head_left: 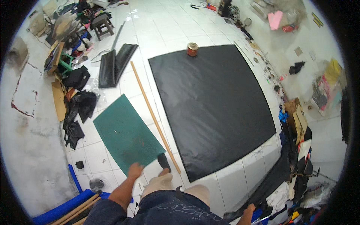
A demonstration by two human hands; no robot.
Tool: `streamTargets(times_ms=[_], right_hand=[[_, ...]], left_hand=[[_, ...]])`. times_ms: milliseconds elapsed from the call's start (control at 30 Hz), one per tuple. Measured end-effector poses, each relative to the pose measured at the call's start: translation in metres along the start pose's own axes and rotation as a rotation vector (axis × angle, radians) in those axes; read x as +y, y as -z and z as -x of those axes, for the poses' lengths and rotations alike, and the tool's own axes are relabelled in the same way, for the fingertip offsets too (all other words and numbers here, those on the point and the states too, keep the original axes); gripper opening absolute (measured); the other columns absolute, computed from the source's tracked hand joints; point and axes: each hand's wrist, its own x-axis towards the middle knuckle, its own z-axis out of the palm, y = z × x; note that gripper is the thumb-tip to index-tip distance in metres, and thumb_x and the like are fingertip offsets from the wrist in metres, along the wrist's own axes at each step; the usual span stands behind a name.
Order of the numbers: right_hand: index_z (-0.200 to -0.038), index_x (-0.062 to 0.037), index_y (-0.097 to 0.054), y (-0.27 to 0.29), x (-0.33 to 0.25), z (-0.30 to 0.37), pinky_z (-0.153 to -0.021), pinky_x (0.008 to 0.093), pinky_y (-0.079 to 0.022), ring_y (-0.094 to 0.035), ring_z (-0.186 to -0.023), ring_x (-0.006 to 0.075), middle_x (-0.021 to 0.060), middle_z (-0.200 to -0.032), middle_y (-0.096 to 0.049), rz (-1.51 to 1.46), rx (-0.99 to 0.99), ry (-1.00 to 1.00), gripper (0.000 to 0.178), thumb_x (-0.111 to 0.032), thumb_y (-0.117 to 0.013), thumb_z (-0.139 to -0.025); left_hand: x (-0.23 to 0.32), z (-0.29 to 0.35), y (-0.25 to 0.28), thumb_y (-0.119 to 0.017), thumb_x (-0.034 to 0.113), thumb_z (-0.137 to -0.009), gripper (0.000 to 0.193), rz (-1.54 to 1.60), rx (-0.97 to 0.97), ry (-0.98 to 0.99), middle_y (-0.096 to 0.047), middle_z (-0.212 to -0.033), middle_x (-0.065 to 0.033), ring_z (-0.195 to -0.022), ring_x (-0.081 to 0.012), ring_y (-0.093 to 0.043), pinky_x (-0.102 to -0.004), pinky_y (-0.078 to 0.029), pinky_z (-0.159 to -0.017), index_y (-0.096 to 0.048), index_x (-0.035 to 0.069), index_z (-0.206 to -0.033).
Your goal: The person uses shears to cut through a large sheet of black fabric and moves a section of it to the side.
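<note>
My left hand (135,170) is over the near edge of the green cutting mat (127,131), smeared by motion, so its fingers cannot be made out. My right hand (250,209) is at the lower right, its fingers looking curled closed beside a long strip of black cloth (268,182); what they hold, if anything, is hidden. A large black sheet (215,108) lies flat on the floor in front of me. On its far edge stands a red-brown round tin (192,49). Between mat and sheet lies a long wooden stick (153,114).
Folded black material (115,65) lies at the far left, near a dark stool (102,27). Black cloth pieces (83,103) are heaped by the left wall. Blue rolls (63,208) and wooden poles sit lower left. Cardboard (299,122) and scraps line the right wall.
</note>
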Motion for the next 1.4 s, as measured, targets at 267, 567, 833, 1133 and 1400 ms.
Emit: streamTargets(times_ms=[267,567,833,1133,1400], right_hand=[[-0.106,-0.0025,-0.064,0.128,-0.131,0.085,-0.084,0.0416,-0.050,-0.061,-0.101,0.0309,0.0156,-0.112,-0.062,-0.630,0.179,-0.252,0.035,-0.031,-0.054,-0.090],[-0.094,-0.0037,-0.066,0.311,-0.281,0.053,-0.076,0.0421,-0.050,-0.062,-0.090,0.0297,0.0139,-0.099,-0.063,-0.694,0.279,-0.212,0.025,-0.025,-0.055,-0.088],[-0.084,-0.0048,-0.068,0.522,-0.437,0.023,-0.069,0.0425,-0.050,-0.062,-0.080,0.0287,0.0123,-0.087,-0.065,-0.680,0.282,-0.055,0.019,-0.019,-0.056,-0.086],[-0.072,-0.0060,-0.069,0.659,-0.550,-0.071,-0.062,0.0430,-0.049,-0.063,-0.068,0.0275,0.0105,-0.074,-0.066,-0.141,0.811,0.270,0.018,-0.013,-0.058,-0.084],[-0.097,0.0015,-0.067,0.804,-0.653,-0.011,-0.085,0.0456,-0.049,-0.060,-0.098,0.0376,0.0203,-0.107,-0.064,-0.558,0.380,-0.187,0.027,-0.018,-0.050,-0.088]], left_hand=[[-0.327,0.016,0.235,-0.055,0.032,-0.083,0.042,-0.149,0.353,0.452,-0.066,-0.093,-0.0284,-0.095,-0.0438,-0.063,-0.0488,-0.050,-0.085,-0.063,-0.008,-0.093],[-0.103,-0.207,0.365,-0.066,0.033,-0.083,0.046,0.457,0.272,0.107,-0.066,-0.111,-0.0193,-0.103,-0.0289,-0.064,-0.0367,-0.050,-0.089,-0.064,0.001,-0.116],[-0.045,-0.278,0.460,-0.062,0.031,-0.088,0.032,0.652,0.274,0.297,-0.064,-0.088,-0.0088,-0.079,-0.0192,-0.059,-0.0331,-0.048,-0.069,-0.067,0.002,-0.102],[-0.043,-0.418,0.595,-0.059,0.025,-0.085,0.028,0.418,-0.062,0.450,-0.068,-0.086,-0.0157,-0.079,-0.0257,-0.064,-0.0409,-0.049,-0.066,-0.068,0.002,-0.098],[0.209,-0.779,0.913,-0.060,0.021,-0.084,0.020,0.181,0.037,-0.056,-0.066,-0.083,-0.0114,-0.077,-0.0219,-0.062,-0.0382,-0.050,-0.066,-0.067,0.004,-0.092]])
